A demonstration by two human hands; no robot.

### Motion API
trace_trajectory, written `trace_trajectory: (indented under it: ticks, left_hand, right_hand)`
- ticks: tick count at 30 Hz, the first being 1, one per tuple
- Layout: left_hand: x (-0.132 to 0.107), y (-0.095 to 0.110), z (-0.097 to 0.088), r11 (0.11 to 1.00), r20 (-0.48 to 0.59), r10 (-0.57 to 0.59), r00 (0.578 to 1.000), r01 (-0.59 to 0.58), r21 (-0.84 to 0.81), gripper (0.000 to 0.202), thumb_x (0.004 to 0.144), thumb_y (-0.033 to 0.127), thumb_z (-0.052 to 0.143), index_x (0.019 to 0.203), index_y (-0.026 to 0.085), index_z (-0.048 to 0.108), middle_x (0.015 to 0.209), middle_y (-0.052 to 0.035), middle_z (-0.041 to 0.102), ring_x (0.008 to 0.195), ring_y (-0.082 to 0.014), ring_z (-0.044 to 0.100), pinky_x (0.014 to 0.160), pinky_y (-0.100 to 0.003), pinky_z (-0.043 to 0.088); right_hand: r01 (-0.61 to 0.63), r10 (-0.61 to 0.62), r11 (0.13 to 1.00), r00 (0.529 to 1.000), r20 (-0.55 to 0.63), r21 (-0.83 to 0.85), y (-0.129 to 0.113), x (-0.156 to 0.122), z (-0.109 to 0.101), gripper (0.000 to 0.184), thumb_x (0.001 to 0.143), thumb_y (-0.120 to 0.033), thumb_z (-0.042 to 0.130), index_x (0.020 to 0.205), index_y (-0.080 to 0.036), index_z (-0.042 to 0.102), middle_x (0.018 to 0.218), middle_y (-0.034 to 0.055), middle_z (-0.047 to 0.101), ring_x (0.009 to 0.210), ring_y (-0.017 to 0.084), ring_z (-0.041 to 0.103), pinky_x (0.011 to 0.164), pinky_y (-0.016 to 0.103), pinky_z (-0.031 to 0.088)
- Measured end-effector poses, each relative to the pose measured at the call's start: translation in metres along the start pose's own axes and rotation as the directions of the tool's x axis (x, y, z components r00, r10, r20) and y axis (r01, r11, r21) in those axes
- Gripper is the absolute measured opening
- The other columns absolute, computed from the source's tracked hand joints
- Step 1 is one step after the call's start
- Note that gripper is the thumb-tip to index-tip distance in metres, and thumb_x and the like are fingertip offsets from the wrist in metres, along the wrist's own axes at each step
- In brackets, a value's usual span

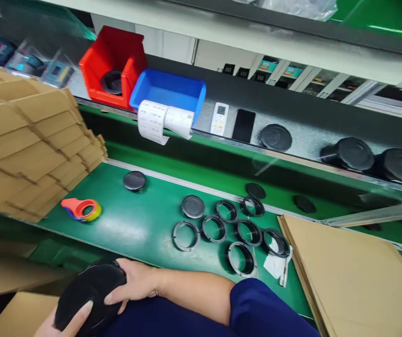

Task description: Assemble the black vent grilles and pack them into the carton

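My left hand [72, 323] cups the underside of a round black part [90, 295] at the bottom left of the view. My right hand [134, 281] grips the same part from above, with my forearm and dark blue sleeve [257, 306] reaching in from the right. The black part's shape is partly hidden by my fingers. Beyond my hands, several black plastic rings [227, 229] and a black disc [193, 206] lie on the green conveyor belt [145, 234]. Another black disc [134, 180] sits further left on the belt.
A stack of cardboard dividers [28, 140] rises on the left, and a flat cardboard sheet [348, 276] lies at the right. A tape dispenser [81, 209] sits on the belt. The upper shelf holds a red bin [113, 65], a blue bin [167, 91] and black lids [348, 153].
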State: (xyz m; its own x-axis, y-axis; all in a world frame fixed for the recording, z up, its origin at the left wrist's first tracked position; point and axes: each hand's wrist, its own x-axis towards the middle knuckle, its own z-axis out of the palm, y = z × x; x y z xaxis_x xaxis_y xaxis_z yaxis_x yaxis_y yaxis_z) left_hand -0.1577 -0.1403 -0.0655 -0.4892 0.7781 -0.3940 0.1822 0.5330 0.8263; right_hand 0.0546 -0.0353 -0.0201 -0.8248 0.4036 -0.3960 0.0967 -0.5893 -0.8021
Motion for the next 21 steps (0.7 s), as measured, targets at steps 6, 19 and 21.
trace_trajectory:
  ticks: [6,19,21]
  left_hand:
    - [-0.019,0.008,-0.094,0.939,0.153,0.123,0.981,-0.065,-0.338,0.05,0.071,0.042,0.074,0.113,0.017,0.065,0.115,-0.0105,0.068,0.108,-0.0298,0.063,0.1,-0.047,0.049]
    - [0.083,-0.199,-0.377,0.56,-0.448,-0.635,0.629,-0.024,-0.828,0.042,0.078,0.028,0.071,0.113,0.009,0.055,0.12,-0.0179,0.06,0.106,-0.0266,0.062,0.084,-0.046,0.057]
    - [0.108,-0.221,-0.4,0.537,-0.459,-0.692,0.557,-0.028,-0.843,0.045,0.079,0.027,0.07,0.115,0.008,0.053,0.127,-0.0189,0.055,0.113,-0.0283,0.057,0.085,-0.046,0.057]
  right_hand:
    - [0.042,-0.062,0.991,0.986,-0.156,-0.128,0.031,0.03,0.067,0.085,0.062,-0.045,0.08,0.134,-0.024,0.04,0.131,0.0119,0.049,0.068,0.006,0.059,0.069,0.027,0.053]
    - [-0.389,0.273,0.857,0.899,-0.343,-0.338,0.076,0.123,0.169,0.073,0.057,-0.056,0.073,0.116,-0.016,0.062,0.117,0.0156,0.065,0.108,0.028,0.062,0.082,0.03,0.053]
    - [-0.439,0.313,0.838,0.873,-0.374,-0.325,0.08,0.124,0.17,0.075,0.054,-0.058,0.074,0.114,-0.016,0.062,0.115,0.0157,0.065,0.104,0.028,0.064,0.081,0.03,0.054]
